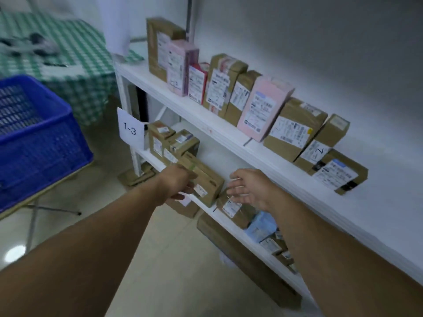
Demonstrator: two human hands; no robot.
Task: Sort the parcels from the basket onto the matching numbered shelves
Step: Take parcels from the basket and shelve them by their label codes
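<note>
At the left edge I see the blue basket [45, 143] on a folding stand [32, 209]; behind it is a worktop [75, 53] under a green checked cloth, with some blurred dark things that I cannot name; to the right of the basket begins the white shelf unit [124, 88], and on its left post hangs a paper label [130, 130] that reads 1-3.

At the left end of the middle shelf [217, 154] two small brown boxes [169, 140] stand close together; just beside them, at the front edge, lies the brown parcel [206, 179], a little tilted, with a white sticker on its near face; my left grip [178, 183] grasps this parcel at its left end, the fingers curled round it.

My right grip [248, 188] hovers just to the right of the parcel, released, the fingers spread and holding nothing; whether it touches the parcel I cannot tell; below it, under the middle shelf, I see another brown box [235, 210] and a light blue packet [262, 225].

On the top shelf [194, 113] a row of brown and pink parcels [263, 108] stands along the wall from the left end to the right; near the right end one marked box [318, 152] carries a hand-written 2.
</note>
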